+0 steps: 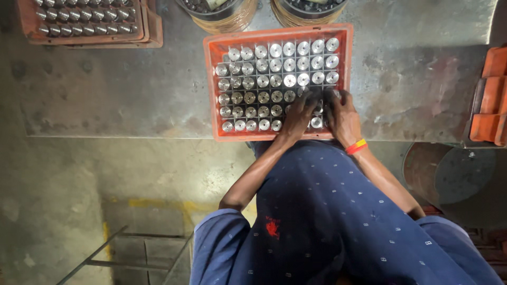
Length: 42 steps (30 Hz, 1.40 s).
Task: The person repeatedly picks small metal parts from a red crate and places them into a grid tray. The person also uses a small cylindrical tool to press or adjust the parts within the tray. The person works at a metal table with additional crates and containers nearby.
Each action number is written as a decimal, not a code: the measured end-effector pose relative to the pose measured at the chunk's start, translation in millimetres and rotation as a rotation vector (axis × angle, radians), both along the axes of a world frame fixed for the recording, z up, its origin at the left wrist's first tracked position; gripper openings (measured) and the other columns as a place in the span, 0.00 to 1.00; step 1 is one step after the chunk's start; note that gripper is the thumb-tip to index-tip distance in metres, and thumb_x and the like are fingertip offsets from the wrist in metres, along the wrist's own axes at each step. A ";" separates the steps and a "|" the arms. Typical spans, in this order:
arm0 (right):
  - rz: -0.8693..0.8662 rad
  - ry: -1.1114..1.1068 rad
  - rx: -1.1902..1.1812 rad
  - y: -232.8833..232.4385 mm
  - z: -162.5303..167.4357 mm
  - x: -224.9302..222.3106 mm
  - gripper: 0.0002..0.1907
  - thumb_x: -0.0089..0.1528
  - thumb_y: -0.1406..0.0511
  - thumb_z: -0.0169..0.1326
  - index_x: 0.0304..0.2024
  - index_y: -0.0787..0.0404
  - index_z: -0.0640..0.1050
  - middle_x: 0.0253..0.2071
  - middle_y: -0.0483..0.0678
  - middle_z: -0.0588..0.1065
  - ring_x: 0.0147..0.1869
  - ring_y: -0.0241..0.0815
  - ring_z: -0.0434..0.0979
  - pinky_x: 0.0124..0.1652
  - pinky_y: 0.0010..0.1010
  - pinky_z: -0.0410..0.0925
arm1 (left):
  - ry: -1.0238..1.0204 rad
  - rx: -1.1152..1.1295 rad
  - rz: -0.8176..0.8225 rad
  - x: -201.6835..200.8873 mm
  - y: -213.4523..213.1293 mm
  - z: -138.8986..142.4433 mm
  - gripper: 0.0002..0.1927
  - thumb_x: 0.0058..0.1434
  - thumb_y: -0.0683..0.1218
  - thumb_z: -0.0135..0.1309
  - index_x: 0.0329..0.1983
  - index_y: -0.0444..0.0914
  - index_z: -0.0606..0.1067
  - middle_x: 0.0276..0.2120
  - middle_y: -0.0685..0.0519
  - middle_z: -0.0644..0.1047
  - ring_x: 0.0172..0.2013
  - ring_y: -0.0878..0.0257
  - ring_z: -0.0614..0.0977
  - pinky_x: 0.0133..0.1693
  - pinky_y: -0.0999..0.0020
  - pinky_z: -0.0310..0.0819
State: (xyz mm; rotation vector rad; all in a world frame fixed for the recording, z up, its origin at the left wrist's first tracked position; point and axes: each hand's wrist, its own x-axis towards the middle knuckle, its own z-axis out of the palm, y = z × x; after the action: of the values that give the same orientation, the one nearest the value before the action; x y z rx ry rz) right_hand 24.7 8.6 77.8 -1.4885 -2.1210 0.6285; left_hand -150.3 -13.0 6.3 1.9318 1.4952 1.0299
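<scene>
An orange plastic crate [211, 68] sits on a grey metal table [116, 89], its grid filled with several shiny metal cylinders [275, 65] standing upright. Both my hands reach into the crate's near right corner. My left hand [299, 113] lies palm down over the cylinders there, fingers spread. Close beside it, my right hand [341, 113] also rests on the cylinders, with an orange and yellow band at its wrist. The parts under the fingers are hidden, so whether either hand grips one cannot be made out.
Another orange tray [150, 29] of metal cylinders sits at the far left of the table. Two round metal containers [222, 16] stand behind the crate. Stacked orange crates [488, 100] are at the right edge. A metal frame [105, 253] lies on the floor below.
</scene>
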 end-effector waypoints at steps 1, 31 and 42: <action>0.010 0.034 0.068 -0.5 -0.2 1.7 0.20 0.68 0.68 0.55 0.62 0.65 0.74 0.58 0.64 0.71 0.52 0.66 0.76 0.50 0.47 0.71 | -0.055 0.011 -0.004 -0.8 -1.0 2.3 0.17 0.70 0.39 0.54 0.62 0.38 0.73 0.57 0.38 0.73 0.54 0.43 0.79 0.53 0.53 0.78; -0.159 0.149 -0.304 -30.9 -20.4 25.1 0.21 0.67 0.60 0.59 0.57 0.66 0.72 0.43 0.63 0.73 0.40 0.60 0.73 0.36 0.48 0.67 | -0.073 -0.259 -0.021 -6.3 -18.0 -2.1 0.25 0.64 0.49 0.59 0.64 0.40 0.72 0.55 0.46 0.76 0.44 0.56 0.82 0.37 0.62 0.83; 0.298 -0.083 0.007 -15.9 -3.5 51.2 0.15 0.64 0.66 0.59 0.54 0.60 0.76 0.43 0.55 0.76 0.48 0.56 0.76 0.48 0.44 0.70 | 0.336 -0.004 -0.216 -7.8 -31.4 -22.0 0.28 0.57 0.41 0.63 0.63 0.44 0.72 0.59 0.48 0.72 0.55 0.54 0.78 0.50 0.64 0.83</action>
State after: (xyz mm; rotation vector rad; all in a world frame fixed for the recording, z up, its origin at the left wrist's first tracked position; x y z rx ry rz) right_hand 75.9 -7.3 74.3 -1.2221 -2.4315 0.6710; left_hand -158.1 -44.4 -15.8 2.2898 1.4110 0.6305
